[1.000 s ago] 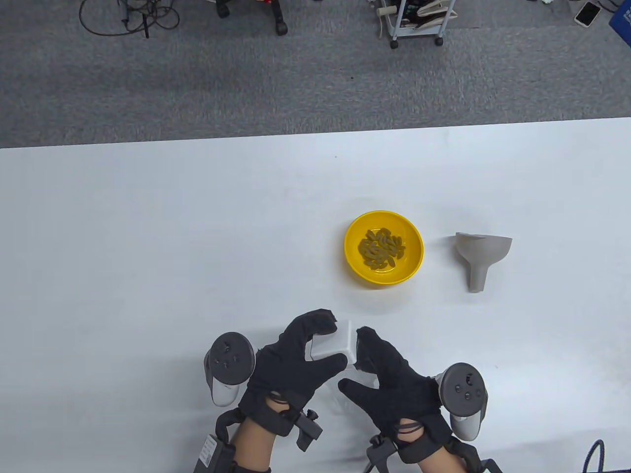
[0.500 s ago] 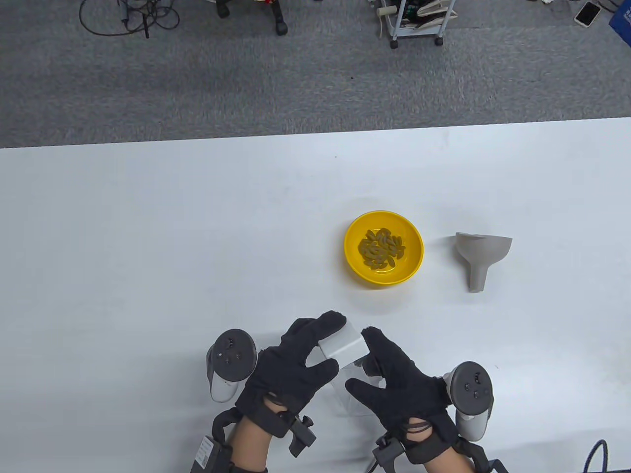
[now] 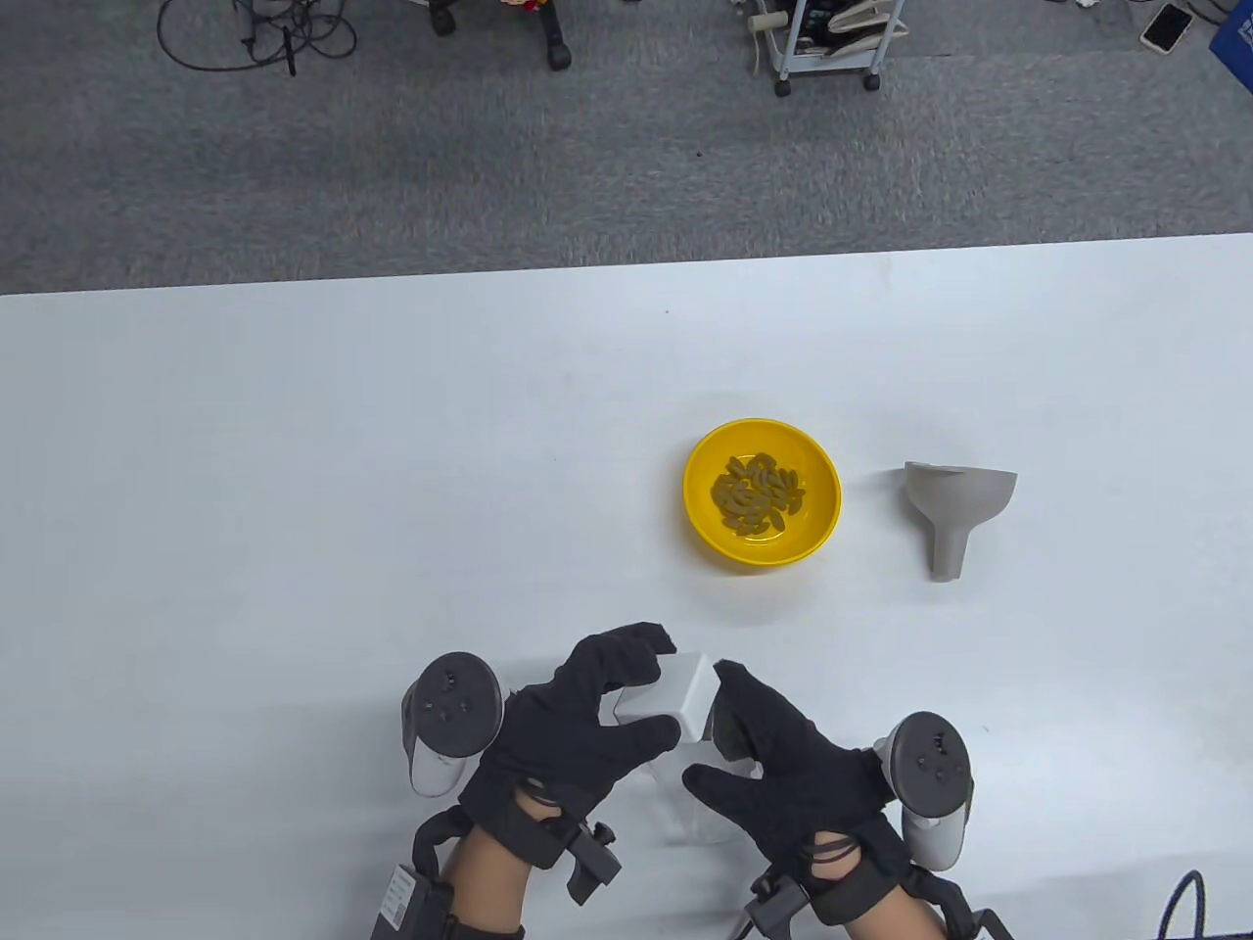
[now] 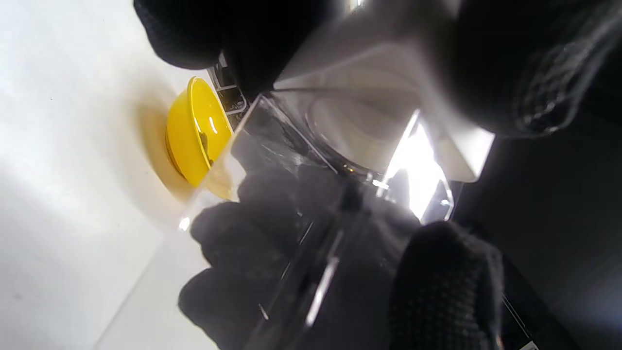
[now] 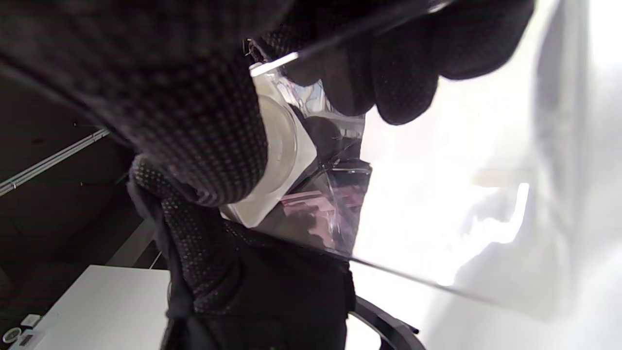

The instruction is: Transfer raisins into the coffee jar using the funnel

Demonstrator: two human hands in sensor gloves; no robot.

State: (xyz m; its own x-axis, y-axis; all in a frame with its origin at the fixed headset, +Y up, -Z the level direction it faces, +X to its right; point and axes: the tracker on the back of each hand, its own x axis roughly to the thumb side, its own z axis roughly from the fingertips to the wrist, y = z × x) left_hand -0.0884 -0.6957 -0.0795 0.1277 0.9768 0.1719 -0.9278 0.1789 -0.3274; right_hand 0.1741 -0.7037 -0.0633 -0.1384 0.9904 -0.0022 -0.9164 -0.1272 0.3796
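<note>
A clear coffee jar [image 3: 697,798] with a white square lid [image 3: 675,697] stands near the table's front edge. My left hand [image 3: 669,687] grips the lid, fingers over its far side and thumb on its near side. My right hand [image 3: 710,729] holds the jar body from the right. The left wrist view shows the lid [image 4: 452,155] and the clear jar [image 4: 291,194]; the right wrist view shows the lid [image 5: 286,165] too. A yellow bowl [image 3: 820,524] holding raisins [image 3: 756,493] sits beyond the hands. A grey funnel [image 3: 954,504] lies on its side to the bowl's right.
The white table [image 3: 294,470] ends at grey carpet at the back. A cart [image 3: 827,44], chair wheels and cables stand on the floor beyond. A black cable [image 3: 1180,906] shows at the front right corner.
The white lid has turned under my left hand: skewed half a second ago, squarer now. Both hands stay on the jar at the same spot.
</note>
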